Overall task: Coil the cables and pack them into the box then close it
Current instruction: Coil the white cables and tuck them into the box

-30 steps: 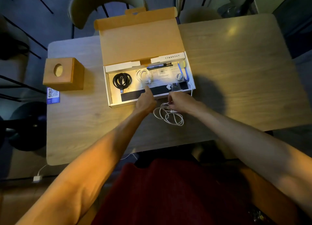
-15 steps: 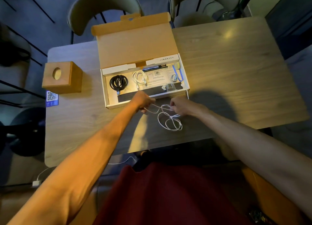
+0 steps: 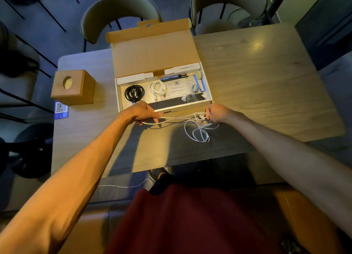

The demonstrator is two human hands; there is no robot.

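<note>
Loose white cable point(image 3: 198, 131) stretched between both hands in front of the open box point(image 3: 163, 108).

The white cable lies on the bench point(image 3: 266, 82) just outside the box's near wall, part of it pulled into a strand between the hands and the rest in slack loops below the right hand point(image 3: 217, 113). The left hand point(image 3: 141, 111) has its grip clenched on one end of the strand; the right hand's grip pinches the other end. Inside the box, lid point(image 3: 154, 51) raised at the far side, lie a coiled black cable point(image 3: 134, 92) at the left, a coiled white cable point(image 3: 157, 87) beside it, a dark pen point(image 3: 173, 78) along the far wall, printed paper point(image 3: 178, 87), a small round roll point(image 3: 195, 87) and a blue strip point(image 3: 200, 84) at the right. A wooden cube point(image 3: 73, 87) with a round hole stands well to the left of the box, with a QR card point(image 3: 61, 108) just beside it.
</note>
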